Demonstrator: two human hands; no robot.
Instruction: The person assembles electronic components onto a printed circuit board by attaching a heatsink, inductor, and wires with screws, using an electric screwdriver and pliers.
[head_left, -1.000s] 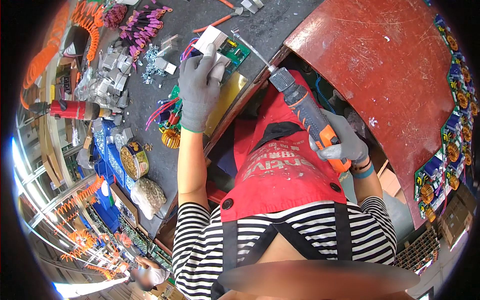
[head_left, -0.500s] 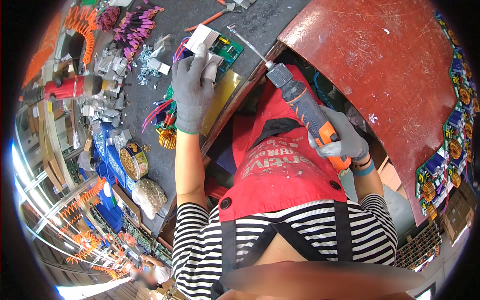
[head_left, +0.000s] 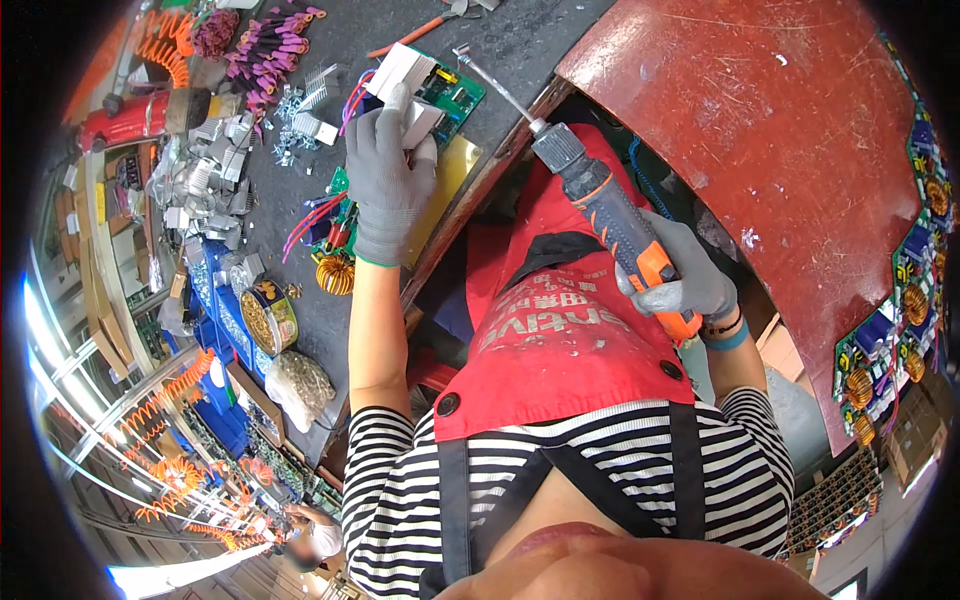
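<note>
Two gloved hands are busy: the left hand [head_left: 392, 165] lies over a silvery heatsink [head_left: 403, 72] on a green circuit board [head_left: 458, 98], on the dark bench [head_left: 350, 45] — gripping or merely pressing, I cannot tell. The right hand [head_left: 688, 278] is wrapped around a power screwdriver [head_left: 610, 215], whose bit [head_left: 490, 78] points just past the board's edge. If it swung inward, it could gouge components or catch a finger; light pressure might let the heatsink skew. Pink wires [head_left: 315, 222] could snag on the glove. The palm hides what lies between heatsink and coil [head_left: 335, 275]; the bit's height is hard to judge.
</note>
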